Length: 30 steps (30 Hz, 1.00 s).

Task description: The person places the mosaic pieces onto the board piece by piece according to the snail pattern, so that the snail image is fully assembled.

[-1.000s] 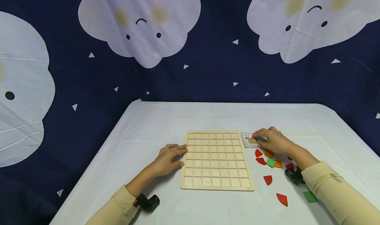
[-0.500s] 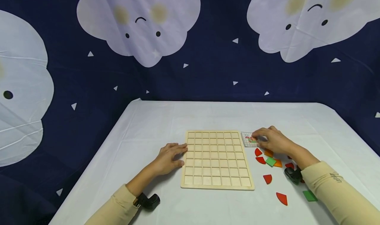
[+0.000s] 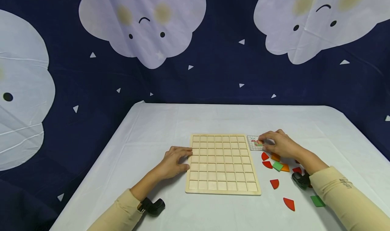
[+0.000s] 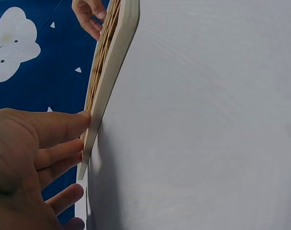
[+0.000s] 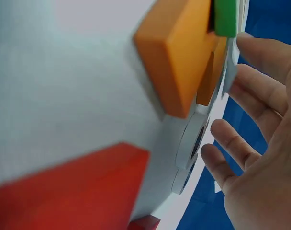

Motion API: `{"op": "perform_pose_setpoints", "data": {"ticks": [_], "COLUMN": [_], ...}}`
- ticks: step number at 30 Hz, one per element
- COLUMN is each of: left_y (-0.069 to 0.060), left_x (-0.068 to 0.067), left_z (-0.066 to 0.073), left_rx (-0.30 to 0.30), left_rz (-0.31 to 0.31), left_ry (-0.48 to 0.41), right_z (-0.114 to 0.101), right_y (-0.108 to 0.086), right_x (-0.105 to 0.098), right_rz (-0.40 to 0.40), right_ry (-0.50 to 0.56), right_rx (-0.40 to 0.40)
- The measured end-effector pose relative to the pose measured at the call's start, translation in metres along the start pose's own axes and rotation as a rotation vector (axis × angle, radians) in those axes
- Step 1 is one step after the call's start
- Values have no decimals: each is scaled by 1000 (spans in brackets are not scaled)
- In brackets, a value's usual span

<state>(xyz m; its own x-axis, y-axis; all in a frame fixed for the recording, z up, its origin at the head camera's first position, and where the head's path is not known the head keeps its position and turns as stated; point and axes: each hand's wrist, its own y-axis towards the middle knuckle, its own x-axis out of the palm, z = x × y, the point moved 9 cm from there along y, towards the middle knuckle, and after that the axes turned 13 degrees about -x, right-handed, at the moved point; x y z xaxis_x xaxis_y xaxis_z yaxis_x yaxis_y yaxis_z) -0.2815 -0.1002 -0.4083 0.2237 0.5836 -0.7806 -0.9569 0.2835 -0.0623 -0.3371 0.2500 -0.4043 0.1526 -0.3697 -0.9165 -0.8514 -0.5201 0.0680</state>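
A wooden board (image 3: 222, 164) with a grid of square recesses lies in front of me; no piece sits in its recesses. My left hand (image 3: 173, 162) rests at the board's left edge, thumb and fingers extended and touching it; the left wrist view shows the fingertips against its pale rim (image 4: 117, 57). Right of the board is a small pattern card (image 3: 254, 147) printed with a grid and coloured shapes. My right hand (image 3: 281, 145) pinches the card's right side between thumb and fingers, covering part of it. In the right wrist view, the card's grey edge (image 5: 229, 74) shows between the fingertips.
Red quarter-circle pieces (image 3: 275, 184), orange pieces (image 3: 285, 167) and green pieces (image 3: 318, 201) lie scattered below my right hand and forearm. White round pieces (image 5: 191, 136) with dark faces stand out in the right wrist view. A white cloth (image 3: 225, 119) covers the table.
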Motion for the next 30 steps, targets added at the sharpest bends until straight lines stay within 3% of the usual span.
{"op": "perform_pose_setpoints", "data": {"ticks": [12,17,23,30], "left_y": [3,3,3,3], "left_x": [1,0,-1,1], "left_z": [-4,-3,-2,-1], "left_rx": [-23,-3,1,-11], "left_rz": [15,31,26,14], "left_ry": [-19,-22,-34,-40], "right_z": [-9,-13,-20,-33], "right_y": [-12,-20,-34,-56], "right_x": [-12,-13,-12,-8], "right_rz": [70,92,89,124], "right_ry": [50,56,73,52], "right_rx": [38,35,65,42]}}
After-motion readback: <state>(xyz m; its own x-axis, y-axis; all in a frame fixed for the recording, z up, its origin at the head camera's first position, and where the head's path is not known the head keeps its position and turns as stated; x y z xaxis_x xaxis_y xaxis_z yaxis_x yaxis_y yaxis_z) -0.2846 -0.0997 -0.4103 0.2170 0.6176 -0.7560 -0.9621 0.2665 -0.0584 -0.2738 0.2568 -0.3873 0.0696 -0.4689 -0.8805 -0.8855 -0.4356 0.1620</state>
